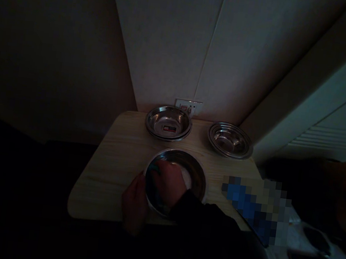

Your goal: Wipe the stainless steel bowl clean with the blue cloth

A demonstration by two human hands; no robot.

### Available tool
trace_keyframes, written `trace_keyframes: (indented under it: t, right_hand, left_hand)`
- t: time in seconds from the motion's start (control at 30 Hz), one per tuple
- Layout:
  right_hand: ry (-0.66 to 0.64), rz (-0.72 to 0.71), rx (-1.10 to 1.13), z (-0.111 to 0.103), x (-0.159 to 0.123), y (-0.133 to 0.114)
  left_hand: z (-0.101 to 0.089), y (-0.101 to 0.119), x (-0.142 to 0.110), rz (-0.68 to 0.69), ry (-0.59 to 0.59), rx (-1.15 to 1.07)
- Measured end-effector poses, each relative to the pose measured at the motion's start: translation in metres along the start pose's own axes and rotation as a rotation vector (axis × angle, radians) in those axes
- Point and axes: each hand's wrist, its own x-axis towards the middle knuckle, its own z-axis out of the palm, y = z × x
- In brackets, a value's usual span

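A wide, shallow stainless steel basin [198, 174] stands near the front edge of the small wooden table. My left hand [135, 204] is closed on the basin's left rim, thumb and fingers pinching the edge. Inside the basin is my right hand [169, 183], its fingers curled against the left part of the inner wall. Under those fingers shows a bit of a greenish, cloth-like thing [154, 169]; the dim light and the hand hide most of it. A pale patch lies on the basin's floor beside the right hand.
Two stacks of steel basins stand at the table's back: one at left [166, 136] with a label inside, one at right [228, 153]. Behind them is a wall socket [189, 106]. A phone-like object [249, 210], blurred out, lies at the table's right edge. The room is dark.
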Motion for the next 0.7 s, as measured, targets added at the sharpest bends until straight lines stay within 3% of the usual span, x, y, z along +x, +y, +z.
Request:
trace_keyframes:
  t: [0.17,0.37,0.57,0.7]
  right_hand:
    - [-0.217,-0.169,0.016,-0.006,-0.007,0.002]
    - [-0.009,0.039,-0.068,-0.003,0.007,0.001]
    - [-0.165,-0.168,0.004,-0.003,0.0,0.003]
    - [0.043,0.005,-0.005,0.001,0.007,0.004]
  left_hand:
    - [0.002,-0.003,0.001,-0.007,0.036,0.006]
    - [0.003,-0.006,0.001,0.017,0.01,0.01]
    - [0.002,-0.002,0.002,0.003,0.026,0.039]
    - [0.002,-0.003,0.002,0.024,-0.002,0.019]
